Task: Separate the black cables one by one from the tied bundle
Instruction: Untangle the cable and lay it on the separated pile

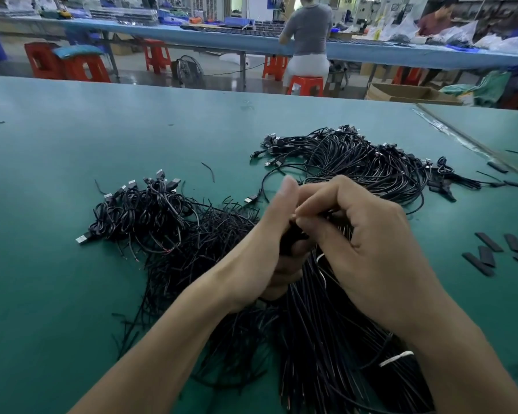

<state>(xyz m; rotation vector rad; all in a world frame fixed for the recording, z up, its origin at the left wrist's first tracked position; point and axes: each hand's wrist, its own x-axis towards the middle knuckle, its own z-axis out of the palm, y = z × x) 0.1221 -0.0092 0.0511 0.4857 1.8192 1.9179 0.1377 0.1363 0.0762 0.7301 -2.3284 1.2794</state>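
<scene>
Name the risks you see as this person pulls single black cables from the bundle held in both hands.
1. The left hand and right hand hold the tied bundle where many strands cross, so one pull may drag neighbours along.
2. The white tie is still on, so a cable might snag there.
3. The loose pile lies right against the bundle, so freed cables could tangle back in.

1. the tied bundle (pixel 320 339) lies on the tabletop (pixel 72 130), near centre.
2. a loose cable pile (pixel 150 216) lies to its left.
3. another cable heap (pixel 356 162) lies behind it, rightward.
4. short strips (pixel 488 252) lie far right.
</scene>
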